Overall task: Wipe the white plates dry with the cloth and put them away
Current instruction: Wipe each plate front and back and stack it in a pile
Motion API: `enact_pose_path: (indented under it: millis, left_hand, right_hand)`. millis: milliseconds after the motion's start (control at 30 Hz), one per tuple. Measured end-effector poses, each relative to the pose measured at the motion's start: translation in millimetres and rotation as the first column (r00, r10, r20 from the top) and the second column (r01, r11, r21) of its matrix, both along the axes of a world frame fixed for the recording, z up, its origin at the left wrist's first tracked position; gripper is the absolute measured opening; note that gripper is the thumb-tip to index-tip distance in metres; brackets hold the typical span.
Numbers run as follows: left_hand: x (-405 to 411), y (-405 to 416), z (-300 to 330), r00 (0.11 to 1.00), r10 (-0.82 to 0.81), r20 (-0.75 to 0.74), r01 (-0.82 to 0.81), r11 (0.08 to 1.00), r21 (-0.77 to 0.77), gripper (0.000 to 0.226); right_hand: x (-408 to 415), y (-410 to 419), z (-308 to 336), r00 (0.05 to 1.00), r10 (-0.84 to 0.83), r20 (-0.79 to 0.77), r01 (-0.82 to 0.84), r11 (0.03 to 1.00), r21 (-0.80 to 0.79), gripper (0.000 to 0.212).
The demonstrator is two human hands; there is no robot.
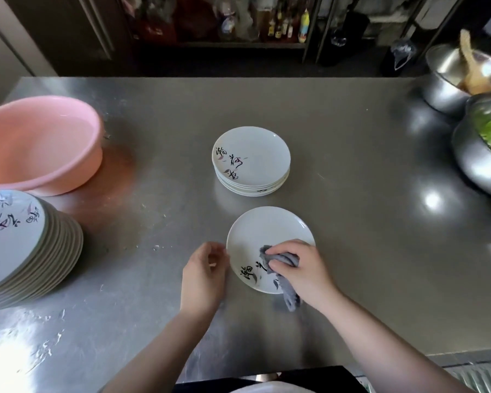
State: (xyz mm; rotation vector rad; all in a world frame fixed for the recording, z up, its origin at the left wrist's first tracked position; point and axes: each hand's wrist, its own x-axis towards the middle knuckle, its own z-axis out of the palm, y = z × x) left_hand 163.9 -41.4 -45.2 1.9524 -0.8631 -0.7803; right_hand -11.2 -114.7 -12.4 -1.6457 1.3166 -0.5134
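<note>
The right hand point(301, 268) grips the cloth point(281, 260), wiping a plate point(267, 228) lying on the surface point(352, 165). The left hand point(204, 275), fingers loosely curled and empty, sits beside its rim. Next, probably lift it onto the small stack point(251, 160) beyond.

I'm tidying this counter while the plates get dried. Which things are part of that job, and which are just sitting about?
Part of the job: single plate, grey cloth gripped in the right hand, left hand beside the plate, small plate stack, tall plate stack.

Just lying about: pink basin, steel bowl of greens, steel bowl behind it.
</note>
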Motion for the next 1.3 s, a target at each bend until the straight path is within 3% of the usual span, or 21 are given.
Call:
enact_pose_path:
  millis: [67,133,200,300,467,600,667,767,867,933,1000,1100,1300]
  left_hand:
    - [-3,10,1,0.961,-0.141,0.238,0.174,0.977,-0.124,0.016]
    - [-12,12,1,0.866,-0.312,0.391,0.395,0.906,-0.151,0.023]
    - [-21,6,1,0.745,-0.447,0.495,0.566,0.816,-0.114,0.033]
    - [-30,-4,-3,0.642,-0.539,0.546,0.658,0.753,-0.030,0.046]
    - [-31,-9,-14,0.552,-0.531,0.643,0.723,0.689,-0.052,0.045]
    - [-27,-4,-20,0.458,-0.461,0.760,0.751,0.658,-0.053,0.026]
    - [-27,-3,-14,0.474,-0.413,0.777,0.736,0.670,-0.093,0.027]
    - [-29,-7,5,0.584,-0.308,0.751,0.675,0.698,-0.239,0.025]
    - [-29,-9,31,0.773,-0.230,0.592,0.487,0.813,-0.320,0.023]
    - [-27,-12,49,0.938,-0.137,0.318,0.243,0.915,-0.322,0.020]
    - [-22,-20,61,0.998,-0.019,-0.060,-0.001,0.946,-0.324,0.021]
    - [-8,-30,69,0.844,0.107,-0.526,-0.231,0.957,-0.176,0.026]
    - [-9,-11,41,0.601,0.324,-0.731,-0.289,0.940,0.180,0.022]
  right_hand:
    - [-15,-6,10,0.989,-0.126,0.081,0.128,0.992,-0.018,0.033]
    - [-27,-12,18,0.975,-0.195,0.111,0.202,0.978,-0.055,0.033]
    - [-34,-14,22,0.967,-0.227,0.119,0.237,0.968,-0.077,0.029]
    - [-37,-11,25,0.958,-0.247,0.145,0.260,0.963,-0.075,0.028]
    - [-43,-3,24,0.951,-0.244,0.189,0.262,0.962,-0.080,0.030]
    - [-50,-3,26,0.944,-0.269,0.190,0.293,0.950,-0.109,0.032]
    - [-53,-3,29,0.939,-0.276,0.203,0.306,0.942,-0.134,0.034]
    - [-55,-5,37,0.928,-0.283,0.243,0.331,0.924,-0.189,0.035]
    - [-56,-9,48,0.901,-0.292,0.320,0.376,0.894,-0.242,0.034]
    - [-54,-13,55,0.889,-0.284,0.358,0.389,0.883,-0.265,0.033]
    - [-50,-17,61,0.883,-0.266,0.387,0.387,0.879,-0.278,0.032]
    - [-44,-20,62,0.881,-0.244,0.405,0.372,0.887,-0.275,0.031]
    - [-33,-13,39,0.900,-0.216,0.379,0.315,0.923,-0.221,0.033]
